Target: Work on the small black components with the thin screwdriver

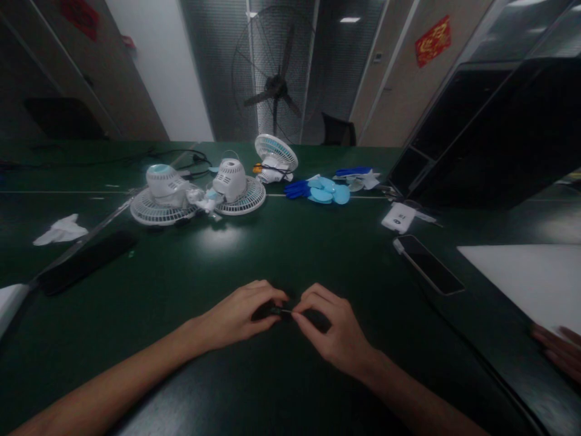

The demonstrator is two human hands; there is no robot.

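Note:
My left hand [258,310] is low over the green table, fingers and thumb curled around a small dark piece [275,310]. From that piece a thin pale metal pin [285,311] points to the right. My right hand [327,318] faces the left one and pinches the end of this pin between thumb and index finger. Both hands almost meet in front of me. The exact kind of the small piece is too dim and too covered by fingers to make out.
White desk fans [170,203] lie toward the back left, another fan [276,158] behind them. Blue gloves [324,189] lie at the back. To the right are a phone [429,264], a white box [398,217], a cable and a large black screen [494,133]. Another person's hand [558,348] shows far right.

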